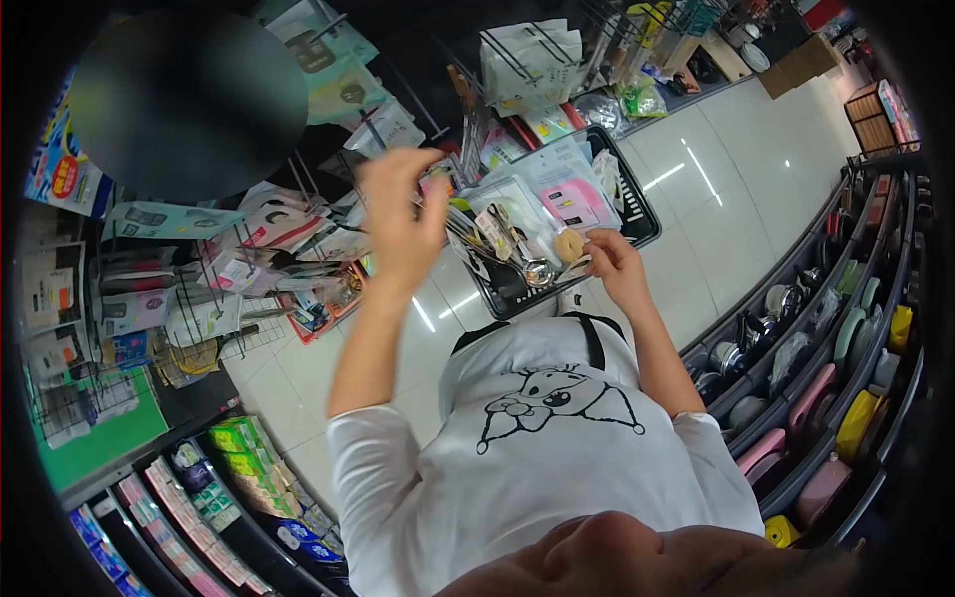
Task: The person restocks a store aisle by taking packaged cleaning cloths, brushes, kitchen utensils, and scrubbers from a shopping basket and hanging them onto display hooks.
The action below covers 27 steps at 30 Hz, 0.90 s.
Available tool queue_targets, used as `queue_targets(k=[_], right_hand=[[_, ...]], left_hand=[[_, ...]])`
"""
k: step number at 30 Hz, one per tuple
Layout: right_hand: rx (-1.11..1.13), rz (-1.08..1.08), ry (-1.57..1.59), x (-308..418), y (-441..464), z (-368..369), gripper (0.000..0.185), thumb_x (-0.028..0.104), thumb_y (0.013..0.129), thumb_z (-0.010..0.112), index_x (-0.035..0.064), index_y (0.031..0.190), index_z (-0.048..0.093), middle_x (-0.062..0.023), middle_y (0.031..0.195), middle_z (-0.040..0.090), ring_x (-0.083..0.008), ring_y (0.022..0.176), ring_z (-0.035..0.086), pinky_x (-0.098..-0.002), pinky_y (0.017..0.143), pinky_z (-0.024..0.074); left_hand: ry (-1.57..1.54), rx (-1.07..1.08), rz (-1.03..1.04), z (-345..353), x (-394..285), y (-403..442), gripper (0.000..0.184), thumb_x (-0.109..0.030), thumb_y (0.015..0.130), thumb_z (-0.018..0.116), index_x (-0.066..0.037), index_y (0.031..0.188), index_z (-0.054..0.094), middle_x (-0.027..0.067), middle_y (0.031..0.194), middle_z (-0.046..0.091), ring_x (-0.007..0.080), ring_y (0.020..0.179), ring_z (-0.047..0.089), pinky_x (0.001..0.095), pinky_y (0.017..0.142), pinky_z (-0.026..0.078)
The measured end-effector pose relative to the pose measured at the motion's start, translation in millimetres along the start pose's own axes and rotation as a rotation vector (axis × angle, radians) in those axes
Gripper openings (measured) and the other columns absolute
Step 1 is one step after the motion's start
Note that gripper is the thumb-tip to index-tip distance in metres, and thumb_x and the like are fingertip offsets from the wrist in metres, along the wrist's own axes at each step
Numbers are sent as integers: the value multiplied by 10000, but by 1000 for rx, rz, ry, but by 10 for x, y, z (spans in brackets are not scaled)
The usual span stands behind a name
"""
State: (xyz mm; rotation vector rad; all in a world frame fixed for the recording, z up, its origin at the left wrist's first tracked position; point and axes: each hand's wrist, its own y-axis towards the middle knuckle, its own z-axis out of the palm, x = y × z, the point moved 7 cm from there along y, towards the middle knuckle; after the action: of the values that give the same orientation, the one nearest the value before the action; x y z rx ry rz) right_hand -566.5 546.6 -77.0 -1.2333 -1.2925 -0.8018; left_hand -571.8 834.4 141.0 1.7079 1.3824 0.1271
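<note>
A black shopping basket (645, 217) stands in front of me, filled with packaged goods. My right hand (615, 267) is at its near right side, fingertips pinched at the edge of a small tan round thing (569, 245); its exact kind does not show. Beside that lie a shiny metal ladle (538, 272) and other utensils. Farther back in the basket is a pink item in a clear package (577, 203). My left hand (403, 224) is raised left of the basket, fingers curved and apart, slightly blurred, with nothing visible in it.
Hooks with hanging packets (532, 65) line the display ahead and to the left. A red basket (323, 310) sits on the floor at left. Curved shelves with pans and kitchenware (811, 393) run along the right. Stacked packs (249, 458) fill shelves at lower left.
</note>
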Motion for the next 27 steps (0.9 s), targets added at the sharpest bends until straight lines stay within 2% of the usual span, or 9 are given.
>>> queue_targets(k=[1,4,8,10,11,15,20,23,27], right_hand=[[-10,-10,-23,-1,13,-71,199,53,948,560,35,1144,590,-37,921,663,-89,662,616,-215,561,458],[-25,-33,-42,16,25,-270,197,53,947,562,37,1141,593,-35,918,661,-91,664,617,-219,563,457],[-27,2,-68,-262,-19,-523,195,47,939,573,41,1132,600,-37,919,652,-91,670,619,-221,562,457],[-24,32,-87,-305,-62,-601,204,38,929,576,22,1131,601,-58,900,653,-110,657,623,-240,575,484],[-27,52,-111,-333,-86,-650,214,28,919,580,3,1130,603,-79,882,654,-129,644,627,-259,589,511],[3,67,-154,-499,-121,-889,223,37,914,586,9,1134,607,-87,880,652,-143,639,629,-273,589,513],[-15,65,-242,-564,-149,-1244,231,52,910,592,39,1141,606,-95,875,648,-159,646,637,-287,596,517],[-8,84,-261,-570,-203,-1432,225,55,913,590,45,1138,602,-93,871,646,-161,650,637,-288,600,519],[-16,109,-262,-718,-254,-1653,220,53,911,592,42,1131,601,-87,853,638,-164,652,636,-288,601,518]], left_hand=[[-132,126,-166,566,297,-384,252,-40,804,664,-30,1052,620,141,1068,607,317,1019,559,403,914,423],[-242,365,-544,1612,611,-1381,320,-48,799,674,-28,1109,598,160,1120,585,364,1122,533,422,959,427],[-112,367,-551,2080,572,-1871,333,-36,787,682,-15,1105,589,154,1097,576,348,1026,571,391,910,456],[58,307,-470,2070,559,-1787,340,-44,796,681,-26,1123,587,159,1138,561,333,1032,575,396,904,464],[105,277,-405,2090,572,-1720,314,-53,806,680,-30,1108,598,145,1066,599,313,946,615,391,838,496],[-170,480,-623,2642,675,-1789,255,-66,820,663,-35,1069,619,124,909,653,320,809,647,409,739,523],[-30,577,-553,3421,640,-2134,241,-89,818,655,-43,1054,641,149,963,657,325,859,650,417,768,527],[120,831,-340,3749,464,-2377,131,-73,815,589,-45,918,664,159,967,651,342,910,637,456,780,512],[-9,850,-431,3597,158,-2601,151,-67,821,575,-47,939,667,168,1004,646,354,909,632,462,781,510]])
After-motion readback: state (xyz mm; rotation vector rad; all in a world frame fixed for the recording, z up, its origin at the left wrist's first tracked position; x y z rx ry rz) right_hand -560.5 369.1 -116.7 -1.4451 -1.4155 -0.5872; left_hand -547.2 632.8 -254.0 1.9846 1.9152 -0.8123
